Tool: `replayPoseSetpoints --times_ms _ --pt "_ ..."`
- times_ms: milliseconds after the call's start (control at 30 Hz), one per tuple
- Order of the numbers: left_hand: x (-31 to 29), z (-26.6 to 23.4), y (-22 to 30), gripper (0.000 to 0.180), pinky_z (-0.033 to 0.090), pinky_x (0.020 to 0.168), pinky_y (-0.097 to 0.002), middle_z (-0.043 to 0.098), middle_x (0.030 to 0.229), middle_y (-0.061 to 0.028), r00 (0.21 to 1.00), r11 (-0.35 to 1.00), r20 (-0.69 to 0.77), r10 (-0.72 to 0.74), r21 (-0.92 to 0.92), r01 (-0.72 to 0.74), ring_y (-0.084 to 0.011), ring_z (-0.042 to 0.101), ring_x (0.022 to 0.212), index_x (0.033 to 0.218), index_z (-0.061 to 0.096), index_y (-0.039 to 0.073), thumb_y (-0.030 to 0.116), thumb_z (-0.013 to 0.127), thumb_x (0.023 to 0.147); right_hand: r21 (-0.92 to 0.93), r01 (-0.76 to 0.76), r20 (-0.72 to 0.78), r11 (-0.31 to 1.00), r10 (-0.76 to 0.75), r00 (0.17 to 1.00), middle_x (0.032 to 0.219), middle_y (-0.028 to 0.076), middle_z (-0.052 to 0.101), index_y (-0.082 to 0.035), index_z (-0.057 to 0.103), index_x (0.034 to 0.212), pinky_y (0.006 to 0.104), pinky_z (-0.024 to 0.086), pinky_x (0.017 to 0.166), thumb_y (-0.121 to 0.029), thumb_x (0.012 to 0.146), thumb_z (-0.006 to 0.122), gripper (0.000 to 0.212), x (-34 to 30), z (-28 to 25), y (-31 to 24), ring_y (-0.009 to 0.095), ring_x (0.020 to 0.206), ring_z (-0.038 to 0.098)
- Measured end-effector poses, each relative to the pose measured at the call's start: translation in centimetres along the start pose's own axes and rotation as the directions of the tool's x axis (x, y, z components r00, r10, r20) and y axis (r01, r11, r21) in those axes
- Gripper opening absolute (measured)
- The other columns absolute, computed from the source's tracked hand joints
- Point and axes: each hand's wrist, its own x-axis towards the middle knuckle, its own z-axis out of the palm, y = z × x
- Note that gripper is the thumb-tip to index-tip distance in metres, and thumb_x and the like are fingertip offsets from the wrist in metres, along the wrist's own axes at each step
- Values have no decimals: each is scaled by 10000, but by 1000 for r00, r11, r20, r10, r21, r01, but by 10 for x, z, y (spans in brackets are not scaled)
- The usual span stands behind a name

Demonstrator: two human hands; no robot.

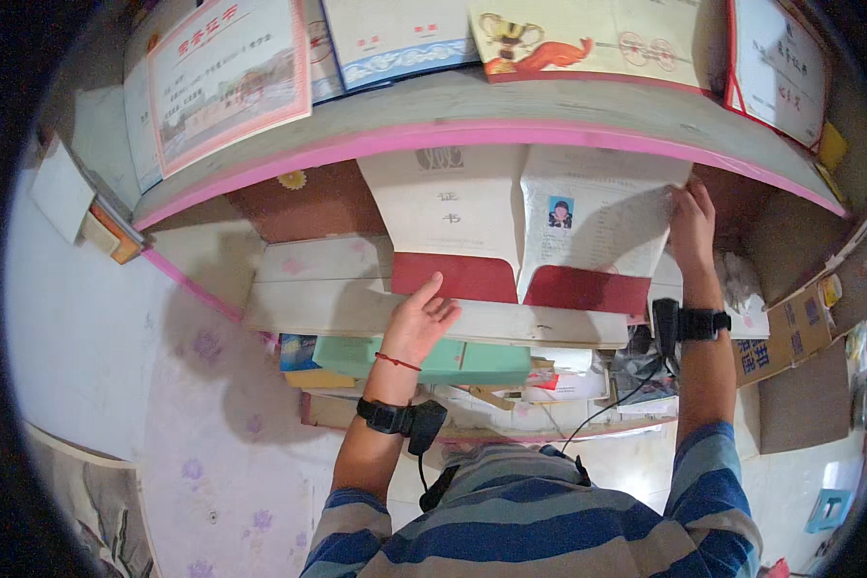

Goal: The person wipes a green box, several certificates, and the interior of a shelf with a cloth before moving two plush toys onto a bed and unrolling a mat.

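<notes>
A certificate folder [453,276] stands opened wide on a shelf, leaning back under the pink-edged board. Its left page is cream with large print, its right page [597,217] bears a small portrait photo on blue, and dark red pockets run along the bottom. At the upper right edge, my right hand [694,217] has its fingers closed on the page's border. My left hand [421,323] is by the lower left pocket, fingers apart and loosely bent, the thumb raised in front of the red; whether it touches is hard to see.
Several award certificates [597,39] stand along the upper shelf [356,125]. Below the folder lie a green box [433,361] and stacked papers. A printed cardboard box [785,332] is at the right. Straps with black devices and cables [592,416] hang from both my wrists.
</notes>
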Motion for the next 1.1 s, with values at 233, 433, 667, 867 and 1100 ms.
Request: replayPoseSetpoints --times_ms 233,433,667,867,1100 --pt "-1 4 -13 500 368 950 -412 264 1209 -180 994 997 -88 61 51 -56 -295 379 1075 1153 387 18 186 664 772 -606 171 72 777 -160 984 1302 199 332 12 92 1365 339 331 952 -207 759 666 864 -12 -32 44 268 1145 400" --pt "-8 15 7 818 248 1005 -456 318 1278 -202 974 744 -69 214 658 -117 -347 310 1190 1261 275 -61 352 707 702 -424 -47 68 905 83 994 1250 186 398 17 167 1348 331 388 893 -202 740 693 833 -31 -36 56 247 1101 436" --pt "61 -6 62 668 395 888 -333 538 1114 -174 891 283 184 414 905 -318 -251 519 1020 1158 442 -78 206 751 637 -387 -151 85 909 199 976 1010 134 551 32 416 1129 310 437 798 -222 731 707 555 -22 -19 68 192 926 526" --pt "81 -5 75 484 448 793 -299 596 1016 -98 925 444 170 340 838 -317 -193 566 911 1066 536 -9 127 740 649 -339 -170 80 925 208 975 970 110 560 21 443 1049 297 452 755 -193 726 711 472 -19 -29 73 169 874 540" --pt "47 10 64 453 459 777 -281 578 999 -131 850 471 68 523 808 -355 -176 570 877 1027 486 -45 83 725 665 -236 -105 63 966 123 990 930 77 581 10 465 1024 270 464 721 -142 718 713 423 -40 -14 40 136 796 555"
